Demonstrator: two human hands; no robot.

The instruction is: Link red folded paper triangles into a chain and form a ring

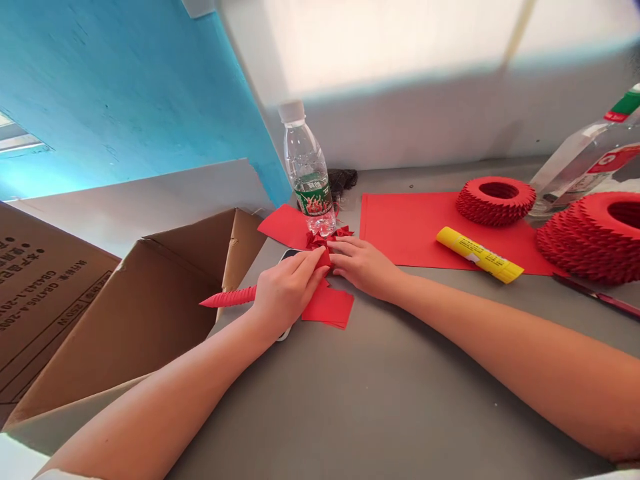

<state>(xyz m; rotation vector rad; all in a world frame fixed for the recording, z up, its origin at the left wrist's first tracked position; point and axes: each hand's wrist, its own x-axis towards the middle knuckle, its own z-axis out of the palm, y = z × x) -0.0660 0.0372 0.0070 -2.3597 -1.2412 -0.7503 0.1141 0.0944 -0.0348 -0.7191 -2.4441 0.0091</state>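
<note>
Red paper (327, 259) near the bottle (313, 193)
Your left hand (285, 285) pinches it; can't tell if your right hand (364, 267) grips.

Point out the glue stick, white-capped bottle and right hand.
Glue stick (483, 257), head view, on its yellow barrel.
White-capped bottle (313, 187), head view, on its green label.
Right hand (367, 268), head view, on its back.

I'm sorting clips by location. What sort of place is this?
Probably a papercraft workspace at a grey table, judging by the smaller folded-paper ring, the yellow glue stick and the red paper rectangles. Whether home or workshop, I can't tell.
</note>
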